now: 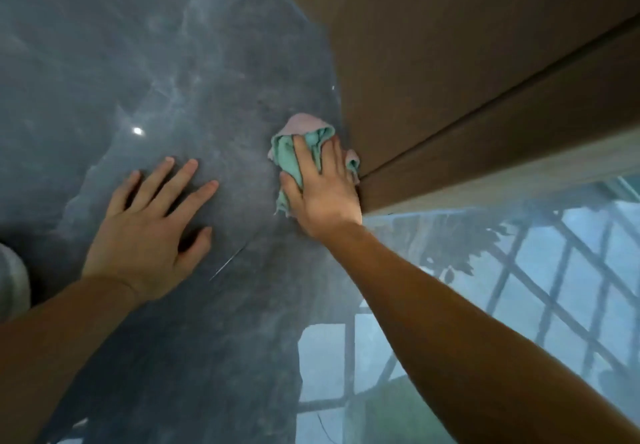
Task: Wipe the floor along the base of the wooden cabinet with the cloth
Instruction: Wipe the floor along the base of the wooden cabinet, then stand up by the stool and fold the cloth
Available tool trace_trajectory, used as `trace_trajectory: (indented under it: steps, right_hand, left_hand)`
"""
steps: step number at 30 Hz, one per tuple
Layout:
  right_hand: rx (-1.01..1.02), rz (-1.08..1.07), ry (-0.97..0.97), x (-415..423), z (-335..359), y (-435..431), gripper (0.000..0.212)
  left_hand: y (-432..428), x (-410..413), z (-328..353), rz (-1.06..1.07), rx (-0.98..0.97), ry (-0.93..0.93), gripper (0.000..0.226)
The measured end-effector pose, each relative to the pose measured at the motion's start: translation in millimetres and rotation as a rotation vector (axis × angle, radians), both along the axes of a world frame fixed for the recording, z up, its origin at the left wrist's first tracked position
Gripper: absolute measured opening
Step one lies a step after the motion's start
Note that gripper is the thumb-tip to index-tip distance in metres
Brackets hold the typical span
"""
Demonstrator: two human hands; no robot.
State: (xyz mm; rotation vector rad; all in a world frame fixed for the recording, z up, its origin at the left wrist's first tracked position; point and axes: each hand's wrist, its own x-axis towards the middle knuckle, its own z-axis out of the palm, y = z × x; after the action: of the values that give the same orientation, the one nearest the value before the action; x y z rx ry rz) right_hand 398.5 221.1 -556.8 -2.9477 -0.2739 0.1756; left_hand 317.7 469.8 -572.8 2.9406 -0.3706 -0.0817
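Note:
A crumpled green and pink cloth [298, 139] lies on the glossy dark grey floor [194, 63], right against the base of the brown wooden cabinet [450, 73]. My right hand [322, 187] presses down on the cloth with its fingers spread over it, close to the cabinet's corner seam. My left hand [152, 225] rests flat on the floor to the left of the cloth, fingers apart and holding nothing. Part of the cloth is hidden under my right hand.
The polished floor mirrors a bright window grille [540, 288] at the lower right and a small ceiling light [138, 130]. A pale rounded object [12, 281] shows at the left edge. The cabinet fills the upper right.

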Motion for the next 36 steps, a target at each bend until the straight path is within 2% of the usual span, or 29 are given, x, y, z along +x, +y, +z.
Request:
trace_trajectory:
  steps: [2, 5, 7, 9, 11, 12, 14, 15, 16, 17, 18, 19, 20, 22, 23, 25, 27, 29, 31, 32, 34, 36]
  right_hand:
    - [0.011, 0.178, 0.021, -49.3, 5.7, -34.6, 0.059]
    - [-0.154, 0.532, 0.047, -80.4, 13.5, -106.9, 0.054]
    - [-0.257, 0.611, 0.042, -76.1, 18.3, -158.2, 0.054]
    - [-0.319, 0.541, 0.051, -70.6, 19.5, -196.0, 0.055]
    - [-0.323, 0.269, 0.062, -82.9, 13.3, -205.3, 0.054]
    - [-0.304, 0.023, 0.060, -95.6, 8.3, -202.6, 0.054]
    - [-0.228, -0.640, 0.081, -115.8, 5.1, -190.8, 0.057]
    - [-0.194, -0.879, 0.140, -117.0, 13.8, -183.7, 0.057]
    - [-0.189, -0.975, 0.209, -112.0, 25.2, -180.7, 0.057]
    - [-0.195, -0.941, 0.289, -104.3, 39.4, -183.1, 0.056]
    - [-0.153, -0.803, 0.372, -96.6, 55.3, -187.0, 0.051]
    - [-0.022, -0.625, 0.488, -89.3, 76.3, -188.5, 0.043]
    - [0.150, -0.479, 0.640, -86.3, 100.0, -186.2, 0.037]
    - [0.459, -0.362, 0.926, -103.6, 139.8, -172.0, 0.035]
    - [0.539, -0.342, 0.967, -115.6, 150.4, -167.1, 0.036]
    - [0.618, -0.411, 0.845, -146.6, 159.5, -167.4, 0.035]
    - [0.729, -0.601, 0.635, -184.0, 160.0, -181.3, 0.034]
    - [0.903, -0.813, 0.499, -225.1, 164.4, -199.2, 0.039]
    - [1.046, -0.975, 0.411, -261.9, 172.5, -213.1, 0.044]
    - [1.094, -1.030, 0.367, -277.4, 178.8, -219.0, 0.045]
    - [1.141, -1.110, 0.282, -300.0, 196.9, -228.2, 0.049]
    - [1.141, -1.169, 0.172, -318.5, 219.8, -229.6, 0.054]
  left_hand:
    - [1.0, 2.0, -5.2, 0.000, 0.014, -0.022, 0.064]
    - [3.0, 1.6, -13.9, 0.020, 0.035, -0.030, 0.066]
    - [-1.6, 0.1, -17.3, 0.052, 0.026, -0.028, 0.065]
    - [-17.3, -2.7, -15.5, 0.126, 0.030, -0.020, 0.064]
    - [-44.5, -2.3, -7.2, 0.265, 0.010, 0.040, 0.065]
    - [-61.2, -1.8, -1.2, 0.355, -0.027, 0.111, 0.068]
    - [-94.8, 2.2, 14.7, 0.518, -0.074, 0.291, 0.079]
    - [-109.2, 4.6, 23.3, 0.582, -0.073, 0.388, 0.086]
    - [-123.7, 6.6, 32.2, 0.627, -0.062, 0.477, 0.093]
    - [-139.1, 7.1, 40.9, 0.648, -0.049, 0.553, 0.098]
    - [-155.3, 5.8, 48.7, 0.653, -0.049, 0.609, 0.100]
    - [-171.9, 2.9, 54.9, 0.638, -0.066, 0.642, 0.098]
    - [-188.0, -1.8, 59.5, 0.605, -0.096, 0.659, 0.090]
    - [-221.8, -15.6, 71.5, 0.488, -0.149, 0.692, 0.068]
    - [-239.6, -23.3, 78.0, 0.368, -0.139, 0.706, 0.058]
    - [-273.8, -34.8, 88.0, 0.131, -0.160, 0.748, 0.038]
    - [-302.8, -42.0, 103.1, 0.075, -0.353, 0.898, 0.034]
    - [-325.5, -50.3, 119.7, 0.152, -0.610, 1.235, 0.037]
    - [-352.1, -61.4, 127.6, 0.132, -0.698, 1.592, 0.051]
    - [-365.4, -68.6, 133.6, 0.059, -0.701, 1.705, 0.059]
    - [-388.3, -82.4, 149.4, -0.080, -0.696, 1.807, 0.059]
    - [-404.9, -94.5, 172.7, -0.138, -0.729, 1.821, 0.055]
